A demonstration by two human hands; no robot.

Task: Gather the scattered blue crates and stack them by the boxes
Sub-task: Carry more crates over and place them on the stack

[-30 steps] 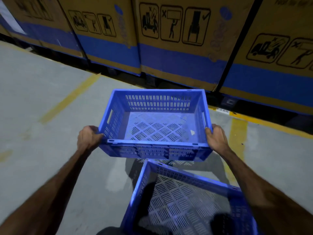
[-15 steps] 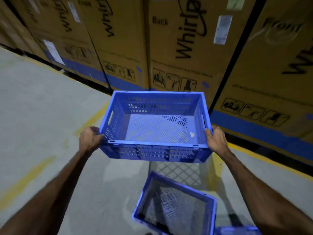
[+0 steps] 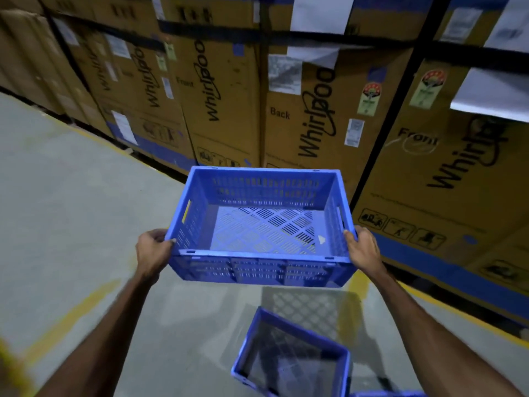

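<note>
Two bare hands hold one blue crate (image 3: 262, 224) up in the air at the centre of the view: the left hand (image 3: 153, 252) is clamped on its nine o'clock wall, the right hand (image 3: 363, 249) on its three o'clock wall. Below it lies grey concrete floor (image 3: 71, 210) with yellow painted lines (image 3: 68, 316) at eight and four o'clock. Tall brown cardboard boxes (image 3: 315, 110) with blue bands, paper labels and black lettering form a wall from ten to three o'clock. A second blue crate (image 3: 292, 356) stands on the floor at six o'clock, blurred, its near corner cut off by the bottom edge. A small pale scrap (image 3: 321, 239) rests on the held crate's slotted base; what it is cannot be made out.
</note>
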